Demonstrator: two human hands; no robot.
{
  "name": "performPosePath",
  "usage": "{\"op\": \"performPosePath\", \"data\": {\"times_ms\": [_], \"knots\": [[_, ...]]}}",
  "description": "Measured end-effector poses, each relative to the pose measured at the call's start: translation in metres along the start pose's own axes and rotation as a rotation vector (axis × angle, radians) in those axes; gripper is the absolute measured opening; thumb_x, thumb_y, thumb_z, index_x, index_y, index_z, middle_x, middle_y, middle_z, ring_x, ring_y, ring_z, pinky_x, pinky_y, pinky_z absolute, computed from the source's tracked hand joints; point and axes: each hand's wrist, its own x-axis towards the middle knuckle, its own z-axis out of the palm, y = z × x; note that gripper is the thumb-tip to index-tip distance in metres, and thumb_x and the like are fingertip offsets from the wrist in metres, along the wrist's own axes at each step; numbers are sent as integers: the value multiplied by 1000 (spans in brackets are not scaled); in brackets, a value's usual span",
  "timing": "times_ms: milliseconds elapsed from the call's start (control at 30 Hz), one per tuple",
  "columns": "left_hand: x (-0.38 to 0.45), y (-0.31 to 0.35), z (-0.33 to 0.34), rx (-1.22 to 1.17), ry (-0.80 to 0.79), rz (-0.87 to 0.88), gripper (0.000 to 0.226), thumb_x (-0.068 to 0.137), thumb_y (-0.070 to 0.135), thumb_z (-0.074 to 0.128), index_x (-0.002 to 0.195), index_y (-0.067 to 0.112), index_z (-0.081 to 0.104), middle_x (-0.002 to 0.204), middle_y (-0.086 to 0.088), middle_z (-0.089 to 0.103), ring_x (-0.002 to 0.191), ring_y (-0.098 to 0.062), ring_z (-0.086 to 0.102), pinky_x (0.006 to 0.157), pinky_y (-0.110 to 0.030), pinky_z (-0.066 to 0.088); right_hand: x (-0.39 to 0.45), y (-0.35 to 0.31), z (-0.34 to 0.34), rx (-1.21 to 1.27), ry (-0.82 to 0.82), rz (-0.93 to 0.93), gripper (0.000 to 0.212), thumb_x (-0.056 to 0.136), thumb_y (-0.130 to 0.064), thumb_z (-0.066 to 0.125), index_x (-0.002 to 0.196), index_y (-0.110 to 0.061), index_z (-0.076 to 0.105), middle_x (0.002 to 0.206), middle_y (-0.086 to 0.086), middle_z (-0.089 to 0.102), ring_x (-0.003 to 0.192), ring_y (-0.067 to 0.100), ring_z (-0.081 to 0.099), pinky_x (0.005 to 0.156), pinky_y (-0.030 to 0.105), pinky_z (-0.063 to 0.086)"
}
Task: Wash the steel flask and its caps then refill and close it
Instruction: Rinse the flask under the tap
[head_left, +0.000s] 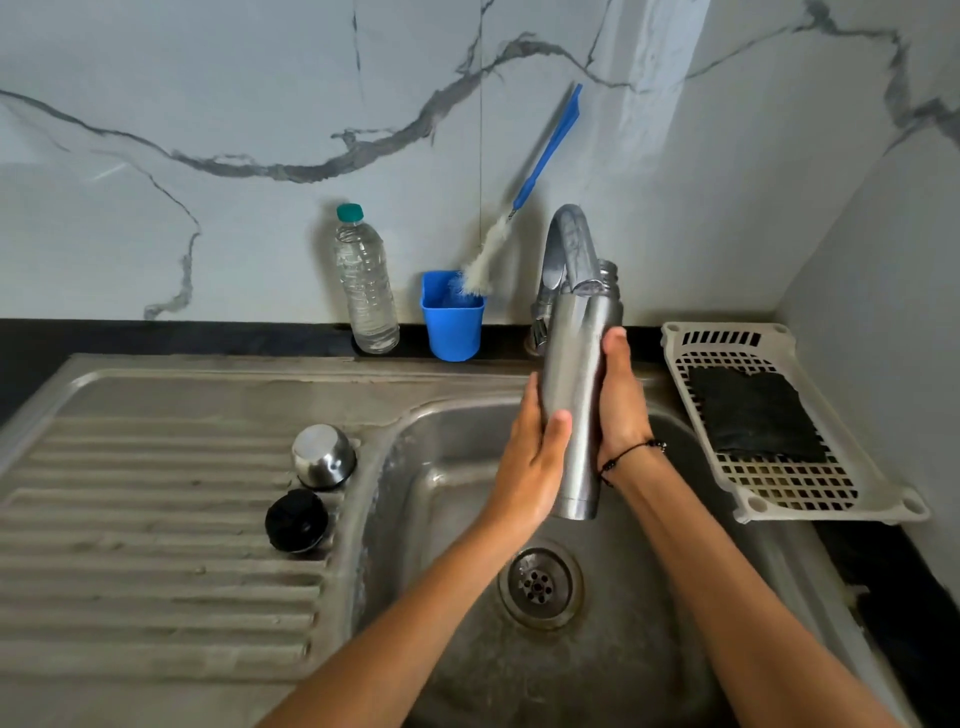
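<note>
Two hands hold the tall brushed-steel flask (574, 395) upright over the steel sink basin (447, 499), its open neck just beside the chrome tap spout (571, 249). No water stream can be made out.

Risk: wet steel is likely slippery; a loose grip could drop the flask onto the round drain (540, 584). A neck set off from the spout would probably splash water past the opening.

Pose: the left hand (530, 467) wraps the lower body, thumb across the near face. The right hand (621, 400) lies along the right side, thumb pointing up; its fingers are hidden behind.

At left on the ribbed drainboard (156, 519) sit the domed steel cap (323, 456) and, nearer, the round black inner cap (296, 520), both well apart from the flask.
</note>
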Motion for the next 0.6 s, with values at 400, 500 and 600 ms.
{"op": "performPosePath", "data": {"times_ms": [400, 500, 600], "knots": [[60, 54, -16, -192, 91, -432, 43, 77, 49, 69, 97, 12, 62, 90, -9, 68, 79, -20, 66, 71, -32, 56, -36, 35, -1, -123, -54, 112, 67, 86, -72, 30, 113, -18, 59, 96, 11, 70, 88, 25, 69, 86, 45, 54], [61, 44, -4, -81, 200, -304, 52, 81, 55, 62, 112, 14, 53, 105, -6, 65, 96, -22, 64, 88, -43, 54, -37, 34, 3, -186, 21, 53, 55, 91, -63, 34, 116, -18, 51, 98, 6, 65, 89, 21, 64, 86, 41, 52], [52, 41, 5, 211, 124, -144, 54, 97, 51, 38, 141, 21, 33, 137, -9, 50, 121, -27, 52, 101, -43, 43, -27, 25, 4, -72, 99, 79, 62, 82, -68, 34, 109, -20, 64, 100, 10, 70, 89, 25, 68, 85, 45, 55]]}}
